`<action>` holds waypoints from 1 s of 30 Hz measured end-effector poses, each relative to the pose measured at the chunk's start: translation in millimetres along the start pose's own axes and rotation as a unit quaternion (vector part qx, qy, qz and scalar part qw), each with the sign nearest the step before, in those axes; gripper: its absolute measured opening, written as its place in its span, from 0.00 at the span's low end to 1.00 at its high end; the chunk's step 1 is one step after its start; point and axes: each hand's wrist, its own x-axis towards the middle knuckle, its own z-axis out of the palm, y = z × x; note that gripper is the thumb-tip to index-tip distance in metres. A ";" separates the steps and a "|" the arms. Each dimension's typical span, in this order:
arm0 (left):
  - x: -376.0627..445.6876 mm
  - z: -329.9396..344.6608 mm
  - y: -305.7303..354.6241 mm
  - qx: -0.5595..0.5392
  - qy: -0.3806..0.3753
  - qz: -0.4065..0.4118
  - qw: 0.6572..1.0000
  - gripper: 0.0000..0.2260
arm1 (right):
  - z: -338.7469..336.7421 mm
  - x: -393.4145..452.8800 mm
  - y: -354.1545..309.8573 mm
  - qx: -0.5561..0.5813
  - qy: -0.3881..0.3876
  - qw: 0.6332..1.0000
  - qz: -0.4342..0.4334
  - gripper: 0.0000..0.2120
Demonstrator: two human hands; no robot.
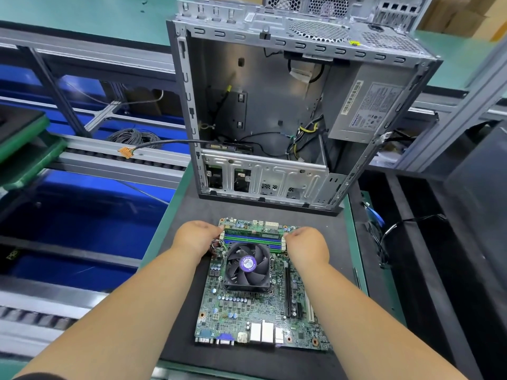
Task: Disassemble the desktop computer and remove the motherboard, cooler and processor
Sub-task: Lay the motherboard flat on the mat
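At the far left, blue bins (82,212) sit under an aluminium conveyor rail (115,160), and a coil of grey cable (131,137) lies behind the rail. A black cable ending in an orange connector (124,152) runs from the rail into the open computer case (288,105), which stands at the back of the dark mat (192,311).

The left forearm reaches forward from the lower left, and the left hand (194,239) is curled at the left end of the memory slots (253,238), its fingertips pressing at the white latches there. Whether it pinches anything cannot be told, since the fingers are bent away from the camera.

The green motherboard (247,305) lies flat on the mat in front of the case, port side toward the person. The cooler (247,266), a black fan with a purple label, is still mounted on it just behind the memory slots; the processor is hidden under it.

The right forearm comes in from the lower right, and the right hand (307,244) is curled likewise at the right end of the memory slots, fingertips on the latches. A grey power supply (362,111) sits in the case's right side.
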 end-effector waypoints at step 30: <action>13.3 -2.9 15.5 0.230 0.039 0.010 0.972 0.16 | -5.1 -1.1 -1.6 -0.022 0.004 1.000 0.002 0.14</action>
